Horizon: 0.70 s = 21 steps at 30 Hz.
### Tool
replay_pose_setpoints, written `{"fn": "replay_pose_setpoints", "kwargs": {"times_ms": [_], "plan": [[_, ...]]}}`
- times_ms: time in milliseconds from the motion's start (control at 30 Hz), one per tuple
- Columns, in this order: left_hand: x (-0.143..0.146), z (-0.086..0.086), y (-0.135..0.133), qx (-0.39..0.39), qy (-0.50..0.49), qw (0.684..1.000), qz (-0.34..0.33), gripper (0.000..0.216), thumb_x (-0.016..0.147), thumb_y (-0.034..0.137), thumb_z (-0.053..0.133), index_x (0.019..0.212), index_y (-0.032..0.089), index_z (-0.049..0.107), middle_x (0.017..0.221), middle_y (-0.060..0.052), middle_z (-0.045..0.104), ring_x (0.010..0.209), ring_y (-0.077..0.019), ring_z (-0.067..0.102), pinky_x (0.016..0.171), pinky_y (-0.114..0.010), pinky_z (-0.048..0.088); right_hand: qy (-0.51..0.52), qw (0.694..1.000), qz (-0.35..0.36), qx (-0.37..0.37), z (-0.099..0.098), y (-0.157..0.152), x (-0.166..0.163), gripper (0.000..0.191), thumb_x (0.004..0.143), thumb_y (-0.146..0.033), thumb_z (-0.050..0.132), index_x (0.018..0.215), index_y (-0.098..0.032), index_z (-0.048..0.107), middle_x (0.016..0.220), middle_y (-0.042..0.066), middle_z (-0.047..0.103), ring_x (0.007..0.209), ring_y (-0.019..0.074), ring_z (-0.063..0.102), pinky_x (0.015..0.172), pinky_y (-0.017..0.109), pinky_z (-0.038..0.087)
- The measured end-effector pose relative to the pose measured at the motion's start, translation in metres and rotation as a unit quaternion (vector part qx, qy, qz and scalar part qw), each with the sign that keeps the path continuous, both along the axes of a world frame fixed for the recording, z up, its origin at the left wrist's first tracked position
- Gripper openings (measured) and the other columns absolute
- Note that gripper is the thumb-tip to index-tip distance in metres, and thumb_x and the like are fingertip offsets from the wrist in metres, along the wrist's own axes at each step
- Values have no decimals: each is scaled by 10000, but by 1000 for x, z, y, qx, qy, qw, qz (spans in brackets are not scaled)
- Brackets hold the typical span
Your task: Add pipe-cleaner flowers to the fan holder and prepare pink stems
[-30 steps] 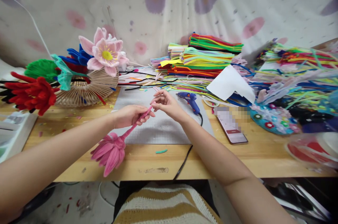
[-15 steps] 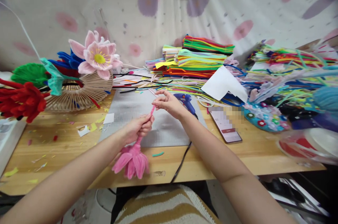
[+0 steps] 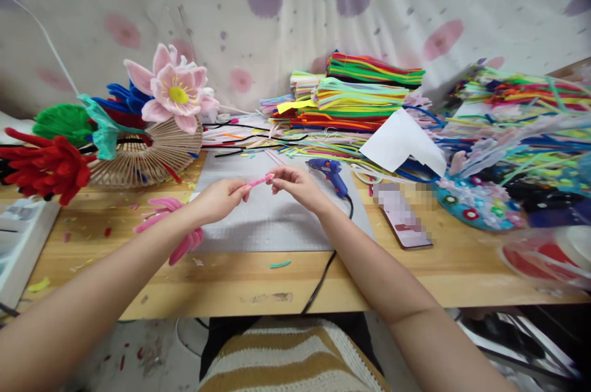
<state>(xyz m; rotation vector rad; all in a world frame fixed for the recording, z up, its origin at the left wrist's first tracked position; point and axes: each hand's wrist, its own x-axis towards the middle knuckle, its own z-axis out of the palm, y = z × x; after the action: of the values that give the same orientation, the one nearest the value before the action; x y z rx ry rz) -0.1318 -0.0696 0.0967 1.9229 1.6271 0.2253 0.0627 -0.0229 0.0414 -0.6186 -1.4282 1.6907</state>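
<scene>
My left hand is closed around the stem of a pink pipe-cleaner flower. The flower head sticks out to the left behind my forearm, which hides part of its petals. The fuzzy pink stem points right, nearly level, above the grey cutting mat. At its tip, the thumb and fingers of my right hand are pinched together. Just behind my right hand lies a blue glue gun on the mat, its black cord running toward the table's front edge.
Stacked bundles of coloured pipe cleaners stand at the back. To the right are a phone, white paper and a blue flower-covered piece. Finished flowers, including a pale pink one, and a wooden fan are at left.
The pink flower has swung from hanging head-down to lying sideways, its head now at left. My left hand has moved up and left. My right hand stays at the stem's tip.
</scene>
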Motion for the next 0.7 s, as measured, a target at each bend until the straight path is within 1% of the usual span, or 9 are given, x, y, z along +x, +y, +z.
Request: {"fn": "replay_pose_setpoints", "kwargs": {"times_ms": [167,467,700], "plan": [[-1,1,1,-28,-68,997,-7,334,817,419,339,673,168,506,543,28,386,493,-100,346,482,-219,268,11,1000,-12,12,0,2,-1,218,679,-297,698,837,-166,623,725,-20,621,602,77,565,609,244,494],[-1,3,-2,-39,-94,995,0,326,801,418,361,667,161,511,542,27,387,487,-92,332,464,-211,260,2,1000,-12,0,7,-2,-1,231,676,-323,706,811,-151,629,680,-18,623,581,74,559,598,239,485],[-2,0,-2,-86,-143,986,7,341,792,461,367,673,168,495,517,41,366,459,-86,312,453,-214,249,10,1000,-2,-10,8,-2,-2,259,661,-343,718,816,-153,636,708,-8,640,588,74,561,613,245,491]]}}
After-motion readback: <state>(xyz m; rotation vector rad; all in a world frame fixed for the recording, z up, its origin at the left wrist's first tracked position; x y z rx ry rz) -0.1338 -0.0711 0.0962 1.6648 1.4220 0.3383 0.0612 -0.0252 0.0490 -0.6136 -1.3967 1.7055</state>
